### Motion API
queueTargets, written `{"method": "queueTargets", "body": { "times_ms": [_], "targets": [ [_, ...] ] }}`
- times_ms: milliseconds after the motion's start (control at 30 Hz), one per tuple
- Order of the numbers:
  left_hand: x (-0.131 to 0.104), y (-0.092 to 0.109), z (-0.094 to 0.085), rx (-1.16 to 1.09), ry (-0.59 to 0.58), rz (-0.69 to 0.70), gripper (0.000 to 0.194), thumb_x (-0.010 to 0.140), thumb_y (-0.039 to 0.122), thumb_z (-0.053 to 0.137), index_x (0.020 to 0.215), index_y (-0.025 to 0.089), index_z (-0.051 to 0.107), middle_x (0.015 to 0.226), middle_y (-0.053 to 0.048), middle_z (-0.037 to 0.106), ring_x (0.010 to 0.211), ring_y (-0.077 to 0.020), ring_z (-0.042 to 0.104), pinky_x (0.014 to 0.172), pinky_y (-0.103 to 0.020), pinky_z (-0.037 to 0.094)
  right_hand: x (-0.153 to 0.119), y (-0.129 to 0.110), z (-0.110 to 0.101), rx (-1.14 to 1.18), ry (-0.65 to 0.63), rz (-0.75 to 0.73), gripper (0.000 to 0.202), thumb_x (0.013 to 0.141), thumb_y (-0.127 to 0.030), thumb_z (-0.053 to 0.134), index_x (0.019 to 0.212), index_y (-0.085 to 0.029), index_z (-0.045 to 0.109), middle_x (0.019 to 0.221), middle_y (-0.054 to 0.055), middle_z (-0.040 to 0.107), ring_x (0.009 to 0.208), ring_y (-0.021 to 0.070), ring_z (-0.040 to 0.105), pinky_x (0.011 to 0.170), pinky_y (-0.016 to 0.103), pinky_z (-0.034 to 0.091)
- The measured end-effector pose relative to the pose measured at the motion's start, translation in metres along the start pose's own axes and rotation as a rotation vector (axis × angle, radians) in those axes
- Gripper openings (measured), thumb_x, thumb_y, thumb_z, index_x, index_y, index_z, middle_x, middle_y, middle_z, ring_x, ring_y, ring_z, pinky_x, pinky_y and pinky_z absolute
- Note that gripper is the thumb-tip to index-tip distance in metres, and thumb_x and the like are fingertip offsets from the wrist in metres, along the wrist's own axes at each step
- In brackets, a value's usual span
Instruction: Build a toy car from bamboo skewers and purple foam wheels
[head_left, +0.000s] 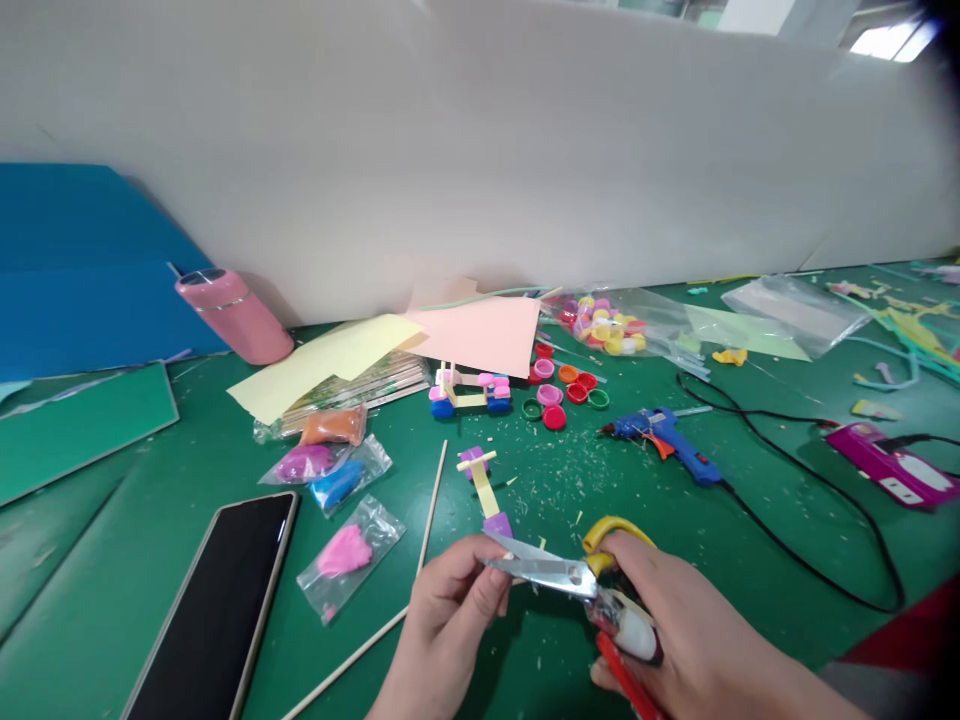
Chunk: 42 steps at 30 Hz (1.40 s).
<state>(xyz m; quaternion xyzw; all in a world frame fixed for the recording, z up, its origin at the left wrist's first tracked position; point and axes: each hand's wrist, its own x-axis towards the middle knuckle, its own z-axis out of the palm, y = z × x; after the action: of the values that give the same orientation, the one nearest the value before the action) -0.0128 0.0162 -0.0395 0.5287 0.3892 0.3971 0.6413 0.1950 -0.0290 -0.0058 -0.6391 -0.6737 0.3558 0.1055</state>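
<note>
My right hand is closed round the yellow handle of a pair of scissors; a red-handled tool with a pale body is also in its grip. The scissor blades are parted and point left, towards my left hand. Between the pinched thumb and fingers of that hand is a small pale piece, close to the blades. Just beyond lies a purple and cream stick part. A small blue and pink wheeled model stands farther back.
Bottle caps and a blue glue gun with its cord lie behind right. A phone, clay bags and a long thin stick are on the left. A pink bottle leans at the back wall.
</note>
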Motion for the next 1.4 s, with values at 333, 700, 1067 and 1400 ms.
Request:
{"method": "queueTargets", "body": {
  "times_ms": [333, 700, 1067, 1400],
  "targets": [
    [0.0006, 0.0003, -0.0003, 0.036, 0.028, 0.034, 0.015, 0.081, 0.030, 0.054, 0.076, 0.019, 0.063, 0.057, 0.003, 0.049, 0.053, -0.0094, 0.041, 0.048, -0.019, 0.031, -0.0007, 0.0052, 0.0053, -0.004, 0.022, -0.006, 0.040, 0.061, -0.033, 0.066, 0.091, -0.022, 0.042, 0.077, 0.000, 0.059, 0.061, 0.0159, 0.051, 0.052, 0.025, 0.034],
    [0.0004, 0.0003, 0.0001, 0.056, 0.022, 0.063, 0.013, 0.083, 0.028, 0.053, 0.078, 0.021, 0.063, 0.058, 0.003, 0.050, 0.053, -0.0096, 0.041, 0.049, -0.020, 0.031, -0.0007, -0.0001, 0.0027, 0.055, -0.007, -0.012, 0.037, 0.061, -0.029, 0.064, 0.089, -0.022, 0.042, 0.072, -0.002, 0.061, 0.058, 0.0147, 0.052, 0.051, 0.024, 0.033],
    [0.0007, 0.0023, 0.0007, 0.046, 0.029, 0.052, 0.015, 0.083, 0.029, 0.053, 0.077, 0.019, 0.063, 0.057, 0.003, 0.050, 0.053, -0.0096, 0.041, 0.048, -0.020, 0.031, -0.0012, -0.0022, 0.0056, 0.064, -0.027, 0.007, 0.036, 0.061, -0.030, 0.065, 0.086, -0.022, 0.041, 0.069, -0.003, 0.059, 0.054, 0.0133, 0.048, 0.047, 0.022, 0.031],
    [-0.0012, 0.0002, 0.0001, 0.037, 0.049, 0.049, 0.016, 0.083, 0.030, 0.052, 0.077, 0.019, 0.063, 0.056, 0.003, 0.049, 0.052, -0.0099, 0.040, 0.048, -0.020, 0.030, -0.0031, -0.0010, 0.0052, 0.052, -0.012, -0.014, 0.036, 0.061, -0.030, 0.064, 0.088, -0.023, 0.042, 0.070, -0.003, 0.060, 0.055, 0.0135, 0.049, 0.048, 0.023, 0.031]
  ]
}}
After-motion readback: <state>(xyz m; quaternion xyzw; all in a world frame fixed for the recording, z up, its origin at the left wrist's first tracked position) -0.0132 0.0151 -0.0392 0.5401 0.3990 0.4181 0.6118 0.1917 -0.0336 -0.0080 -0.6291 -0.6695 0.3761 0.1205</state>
